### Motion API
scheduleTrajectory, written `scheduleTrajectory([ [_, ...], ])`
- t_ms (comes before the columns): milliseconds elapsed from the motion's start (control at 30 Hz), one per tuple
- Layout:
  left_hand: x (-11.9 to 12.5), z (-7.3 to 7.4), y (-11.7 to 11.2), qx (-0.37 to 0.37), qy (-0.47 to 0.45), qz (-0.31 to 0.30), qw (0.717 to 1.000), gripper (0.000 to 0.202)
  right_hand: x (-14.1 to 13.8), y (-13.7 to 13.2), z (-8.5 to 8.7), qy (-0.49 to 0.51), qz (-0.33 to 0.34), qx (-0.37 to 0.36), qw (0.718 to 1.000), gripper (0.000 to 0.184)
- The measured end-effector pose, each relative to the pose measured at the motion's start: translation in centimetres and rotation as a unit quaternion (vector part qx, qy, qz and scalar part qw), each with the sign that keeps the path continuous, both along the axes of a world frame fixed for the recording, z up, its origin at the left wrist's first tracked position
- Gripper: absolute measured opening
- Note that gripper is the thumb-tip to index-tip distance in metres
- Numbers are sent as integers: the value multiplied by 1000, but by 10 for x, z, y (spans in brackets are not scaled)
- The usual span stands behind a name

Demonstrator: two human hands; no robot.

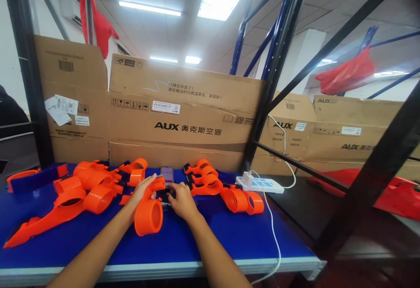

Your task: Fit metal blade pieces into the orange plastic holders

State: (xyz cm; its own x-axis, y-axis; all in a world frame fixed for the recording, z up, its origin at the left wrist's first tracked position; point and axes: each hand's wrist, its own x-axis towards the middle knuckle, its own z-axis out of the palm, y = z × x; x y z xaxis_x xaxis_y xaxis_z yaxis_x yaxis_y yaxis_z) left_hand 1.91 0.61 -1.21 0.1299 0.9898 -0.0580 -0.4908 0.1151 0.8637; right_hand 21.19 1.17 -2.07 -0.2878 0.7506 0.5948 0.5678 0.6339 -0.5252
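Note:
My left hand [141, 191] is closed around an orange plastic part with a wide ring [148, 218] hanging toward me. Just to its right, my right hand [182, 198] has its fingers curled in a pinch at a small dark piece beside the orange part. What exactly sits between those fingertips is too small to make out. Behind both hands a phone [167, 174] leans with its screen lit. More orange ringed parts [96, 180] are heaped to the left, and another group [205, 178] lies to the right.
The blue tabletop [183, 244] ends in a metal front edge. A white power strip [260, 184] with a plug stands at the right, its cable [274, 235] hanging over the edge. Cardboard panels [193, 104] wall off the back, and a black rack post [262, 108] rises at the right.

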Motion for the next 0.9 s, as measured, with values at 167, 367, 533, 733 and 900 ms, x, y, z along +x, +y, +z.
scheduleTrajectory([
  [167,4,-3,0,-3,21,5,1000,49,0,1,4,36,25,-22,999,31],
  [367,12,-4,-8,21,53,-4,998,48,-1,2,12,116,52,-27,991,30],
  [533,16,-1,-14,42,60,-31,997,44,0,0,15,162,58,-33,985,28],
  [733,14,7,-14,72,54,-12,996,43,2,2,18,213,36,-31,976,27],
  [900,10,12,-14,83,53,25,995,42,3,3,17,250,18,-22,968,30],
])
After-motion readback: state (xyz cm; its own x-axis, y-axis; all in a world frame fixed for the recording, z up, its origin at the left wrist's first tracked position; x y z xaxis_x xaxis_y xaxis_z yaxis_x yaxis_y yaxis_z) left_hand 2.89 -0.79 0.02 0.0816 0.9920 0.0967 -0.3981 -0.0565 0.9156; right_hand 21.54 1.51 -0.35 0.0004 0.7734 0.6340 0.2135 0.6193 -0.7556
